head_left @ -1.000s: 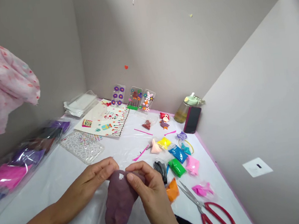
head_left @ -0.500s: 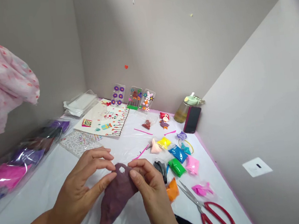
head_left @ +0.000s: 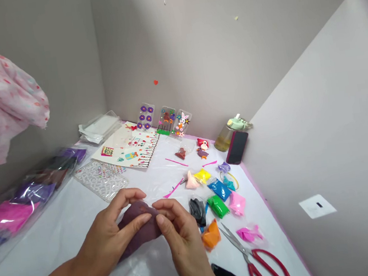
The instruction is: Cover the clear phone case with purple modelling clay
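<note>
Purple clay (head_left: 145, 236), pinched by left hand (head_left: 104, 239) and right hand (head_left: 184, 238) inside the tabletop (head_left: 155, 181)'s right edge, no longer shows its white hole, seemingly closed.

Right of my right hand (head_left: 184, 232), the scissors (head_left: 245, 252) lie near the right edge of the surface (head_left: 61, 229), loose packets (head_left: 218, 206) behind and beside them. At the far right corner, the phone (head_left: 237, 147) seems to lean on the bottle (head_left: 223, 142); contact is hard to see. Near the far edge lies the paper (head_left: 119, 159), sticker sheet (head_left: 99, 183) before it; bagged packets (head_left: 12, 217) line the left edge.
</note>
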`<state>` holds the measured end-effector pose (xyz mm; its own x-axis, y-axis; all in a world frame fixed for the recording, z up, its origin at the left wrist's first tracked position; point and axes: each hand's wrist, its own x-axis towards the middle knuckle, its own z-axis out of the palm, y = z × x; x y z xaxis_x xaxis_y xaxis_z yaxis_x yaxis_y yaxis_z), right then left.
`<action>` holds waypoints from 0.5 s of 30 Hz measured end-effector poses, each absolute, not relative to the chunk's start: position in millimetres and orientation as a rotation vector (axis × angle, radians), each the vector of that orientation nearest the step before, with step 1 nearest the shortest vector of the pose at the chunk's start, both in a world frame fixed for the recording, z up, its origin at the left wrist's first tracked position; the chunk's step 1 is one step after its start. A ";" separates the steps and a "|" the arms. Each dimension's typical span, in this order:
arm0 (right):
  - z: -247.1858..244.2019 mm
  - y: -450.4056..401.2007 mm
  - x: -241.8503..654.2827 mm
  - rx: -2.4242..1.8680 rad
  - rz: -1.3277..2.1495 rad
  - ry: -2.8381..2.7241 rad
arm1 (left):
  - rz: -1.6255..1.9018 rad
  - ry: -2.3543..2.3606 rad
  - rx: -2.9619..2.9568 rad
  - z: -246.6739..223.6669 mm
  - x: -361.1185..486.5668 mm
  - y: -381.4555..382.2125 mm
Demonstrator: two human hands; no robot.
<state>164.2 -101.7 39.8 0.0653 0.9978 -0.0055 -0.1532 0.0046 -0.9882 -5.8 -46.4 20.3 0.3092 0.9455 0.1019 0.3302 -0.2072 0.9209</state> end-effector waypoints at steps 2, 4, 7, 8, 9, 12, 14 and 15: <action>39.5 -101.6 163.7 -1.121 1.255 -1.039 | 0.881 1.141 1.697 23.1 -6.7 -45.0; 39.4 -100.9 163.6 -1.128 1.252 -1.031 | 0.872 1.128 1.660 25.4 -6.3 -44.2; 39.2 -100.1 164.3 -1.171 1.200 -1.047 | 0.869 1.103 1.584 29.4 -2.1 -45.6; 39.1 -100.1 164.9 -1.186 1.192 -1.065 | 0.862 1.093 1.558 31.0 0.1 -46.6; 39.0 -100.3 165.5 -1.200 1.193 -1.083 | 0.857 1.086 1.534 32.8 2.4 -47.7; 39.5 -101.3 167.5 -1.229 1.197 -1.134 | 0.866 1.097 1.482 38.0 8.3 -50.3; 40.6 -101.7 168.4 -1.226 1.187 -1.159 | 0.880 1.121 1.480 40.7 10.0 -50.9; 41.2 -101.7 168.5 -1.218 1.182 -1.172 | 0.885 1.131 1.487 41.6 10.2 -50.9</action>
